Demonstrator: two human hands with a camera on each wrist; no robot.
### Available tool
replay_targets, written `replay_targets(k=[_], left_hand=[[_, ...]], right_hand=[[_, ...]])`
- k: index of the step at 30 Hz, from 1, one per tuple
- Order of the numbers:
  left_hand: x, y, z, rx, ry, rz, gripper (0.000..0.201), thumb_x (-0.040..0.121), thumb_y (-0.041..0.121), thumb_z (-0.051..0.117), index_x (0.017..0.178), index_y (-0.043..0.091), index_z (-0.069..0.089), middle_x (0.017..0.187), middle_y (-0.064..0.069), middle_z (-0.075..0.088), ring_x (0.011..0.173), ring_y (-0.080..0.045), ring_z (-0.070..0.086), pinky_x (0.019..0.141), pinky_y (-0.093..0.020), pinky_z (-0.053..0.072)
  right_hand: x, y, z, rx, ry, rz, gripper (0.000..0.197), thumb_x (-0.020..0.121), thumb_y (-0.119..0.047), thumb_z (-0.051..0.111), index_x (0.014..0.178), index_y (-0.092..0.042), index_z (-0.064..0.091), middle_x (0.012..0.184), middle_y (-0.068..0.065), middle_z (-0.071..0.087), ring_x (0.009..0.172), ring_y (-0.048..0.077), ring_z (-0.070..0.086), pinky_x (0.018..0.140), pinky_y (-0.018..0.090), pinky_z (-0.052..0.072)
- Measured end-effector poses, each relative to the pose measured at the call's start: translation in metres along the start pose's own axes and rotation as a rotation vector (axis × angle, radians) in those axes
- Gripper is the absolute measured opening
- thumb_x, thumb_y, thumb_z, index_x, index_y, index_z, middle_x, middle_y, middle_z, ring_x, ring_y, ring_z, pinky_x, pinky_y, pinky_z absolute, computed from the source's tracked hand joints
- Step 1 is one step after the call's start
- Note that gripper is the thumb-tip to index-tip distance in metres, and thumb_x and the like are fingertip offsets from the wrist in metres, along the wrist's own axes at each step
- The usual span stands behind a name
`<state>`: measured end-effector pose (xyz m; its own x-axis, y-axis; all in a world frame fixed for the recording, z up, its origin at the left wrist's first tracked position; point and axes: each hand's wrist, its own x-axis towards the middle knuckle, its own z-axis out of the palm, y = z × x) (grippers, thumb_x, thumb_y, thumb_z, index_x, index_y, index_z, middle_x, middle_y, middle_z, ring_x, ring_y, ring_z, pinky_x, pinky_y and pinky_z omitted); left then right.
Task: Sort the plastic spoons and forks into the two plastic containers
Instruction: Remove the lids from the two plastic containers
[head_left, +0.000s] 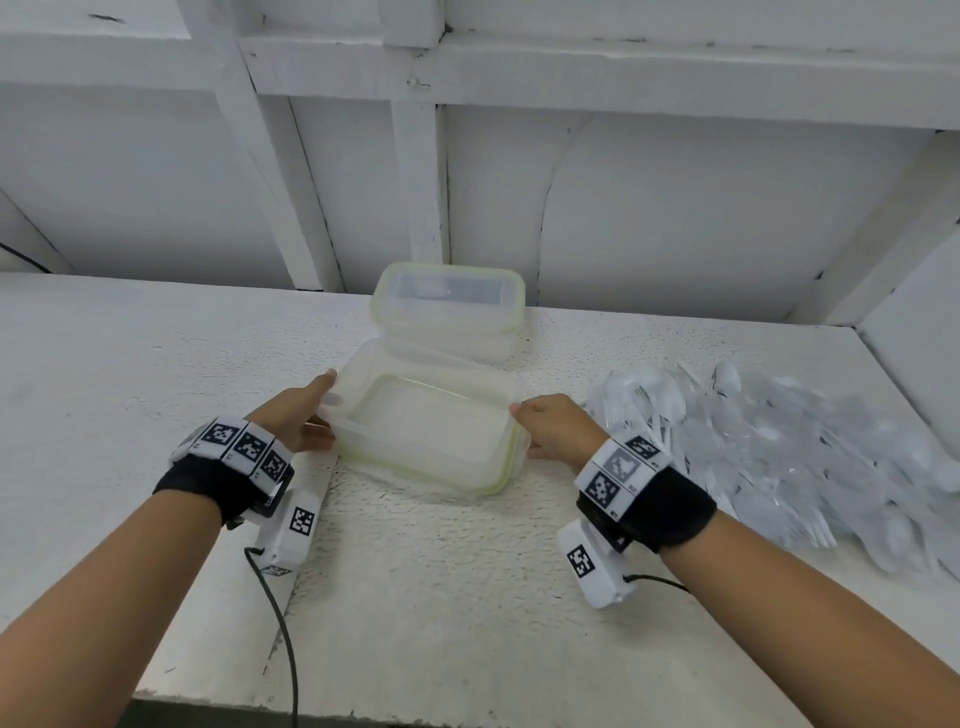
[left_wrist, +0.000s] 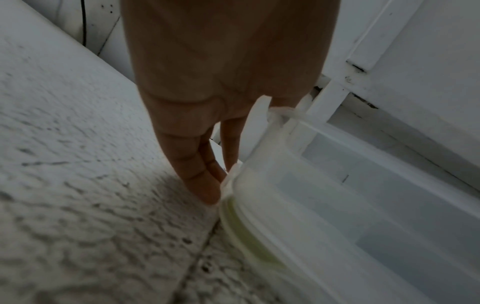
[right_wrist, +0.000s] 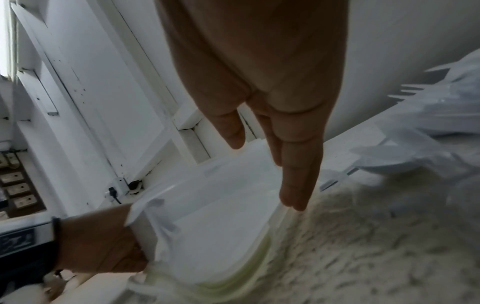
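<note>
Left hand (head_left: 301, 415), right hand (head_left: 550, 426) grip near container (head_left: 431, 431) ends, fingers hooked under lid flaps. Risk: flap snaps, container jerks into cutlery pile (head_left: 779, 457).

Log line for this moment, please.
left hand, right hand: hold translucent rectangular plastic container ends | clear plastic cutlery pile: unsorted
</note>
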<state>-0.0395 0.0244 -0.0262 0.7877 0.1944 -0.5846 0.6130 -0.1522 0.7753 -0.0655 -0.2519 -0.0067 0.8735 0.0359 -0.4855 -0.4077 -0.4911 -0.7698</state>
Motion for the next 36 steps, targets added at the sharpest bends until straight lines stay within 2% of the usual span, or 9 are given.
replay_targets(k=[3, 10, 13, 17, 20, 24, 28, 31, 36], left_hand=[[-0.001, -0.001, 0.000, 0.004, -0.040, -0.008, 0.040, 0.095, 0.043, 0.046, 0.090, 0.005, 0.058, 0.085, -0.017, 0.057, 0.072, -0.028, 0.056, 0.069, -0.033, 0.050], [-0.001, 0.004, -0.009, 0.169, -0.136, -0.088, 0.044, 0.094, 0.046, 0.046, 0.098, 0.005, 0.060, 0.087, -0.017, 0.062, 0.075, -0.028, 0.059, 0.073, -0.037, 0.050], [0.006, 0.022, -0.021, 0.333, -0.120, -0.113, 0.047, 0.092, 0.051, 0.044, 0.101, 0.008, 0.061, 0.094, -0.012, 0.065, 0.080, -0.025, 0.060, 0.070, -0.032, 0.049], [0.026, 0.060, -0.025, 0.323, -0.016, 0.011, 0.033, 0.098, 0.036, 0.043, 0.108, 0.007, 0.056, 0.109, -0.013, 0.061, 0.094, -0.027, 0.057, 0.085, -0.039, 0.046], [0.048, 0.094, -0.018, 0.236, 0.034, 0.116, 0.026, 0.098, 0.026, 0.045, 0.108, 0.005, 0.058, 0.109, -0.015, 0.061, 0.091, -0.026, 0.057, 0.077, -0.036, 0.047], [0.090, 0.132, 0.000, 0.254, 0.044, 0.150, 0.030, 0.098, 0.019, 0.046, 0.119, 0.000, 0.055, 0.106, -0.013, 0.058, 0.092, -0.026, 0.055, 0.084, -0.037, 0.047], [0.109, 0.141, 0.012, 0.205, 0.025, 0.144, 0.025, 0.097, 0.011, 0.047, 0.118, -0.001, 0.052, 0.090, -0.011, 0.056, 0.073, -0.024, 0.057, 0.067, -0.031, 0.050], [0.111, 0.138, 0.016, 0.167, -0.049, 0.149, 0.011, 0.095, -0.001, 0.045, 0.091, -0.001, 0.056, 0.080, -0.009, 0.057, 0.052, -0.016, 0.063, 0.051, -0.025, 0.054], [0.128, 0.138, 0.018, 0.181, -0.135, 0.147, 0.015, 0.095, 0.004, 0.049, 0.084, 0.006, 0.058, 0.084, -0.008, 0.061, 0.061, -0.017, 0.064, 0.049, -0.021, 0.055]], right_hand=[[0.010, -0.004, -0.008, -0.044, 0.021, 0.011, 0.022, 0.096, -0.022, 0.046, 0.092, -0.005, 0.059, 0.088, 0.014, 0.052, 0.085, 0.026, 0.054, 0.095, 0.051, 0.047], [0.011, -0.010, -0.031, -0.115, -0.015, 0.073, 0.044, 0.098, -0.023, 0.045, 0.124, 0.011, 0.050, 0.123, 0.030, 0.056, 0.113, 0.041, 0.056, 0.098, 0.046, 0.046], [0.016, -0.022, -0.053, -0.105, -0.008, 0.050, 0.038, 0.097, -0.024, 0.047, 0.124, 0.003, 0.053, 0.111, 0.017, 0.062, 0.098, 0.027, 0.063, 0.087, 0.034, 0.053], [0.048, -0.046, -0.079, 0.034, 0.033, 0.033, 0.031, 0.096, -0.017, 0.050, 0.120, 0.001, 0.055, 0.093, 0.010, 0.061, 0.077, 0.018, 0.059, 0.071, 0.030, 0.052], [0.081, -0.065, -0.088, 0.063, 0.037, 0.042, 0.029, 0.097, -0.015, 0.048, 0.121, 0.000, 0.053, 0.086, 0.007, 0.056, 0.071, 0.015, 0.054, 0.068, 0.029, 0.049], [0.132, -0.086, -0.088, 0.110, 0.014, 0.110, 0.023, 0.096, -0.019, 0.051, 0.115, -0.007, 0.050, 0.092, 0.009, 0.054, 0.072, 0.018, 0.054, 0.072, 0.033, 0.050], [0.153, -0.088, -0.082, 0.165, -0.072, 0.140, 0.027, 0.096, -0.020, 0.052, 0.118, -0.004, 0.049, 0.099, 0.012, 0.055, 0.075, 0.021, 0.057, 0.074, 0.038, 0.051], [0.157, -0.082, -0.077, 0.184, -0.092, 0.120, 0.022, 0.097, -0.019, 0.050, 0.110, -0.001, 0.052, 0.092, 0.013, 0.059, 0.077, 0.024, 0.060, 0.074, 0.039, 0.054], [0.175, -0.073, -0.076, 0.214, -0.131, 0.062, 0.022, 0.099, -0.018, 0.045, 0.082, -0.007, 0.051, 0.083, 0.010, 0.058, 0.072, 0.022, 0.060, 0.065, 0.032, 0.056]])
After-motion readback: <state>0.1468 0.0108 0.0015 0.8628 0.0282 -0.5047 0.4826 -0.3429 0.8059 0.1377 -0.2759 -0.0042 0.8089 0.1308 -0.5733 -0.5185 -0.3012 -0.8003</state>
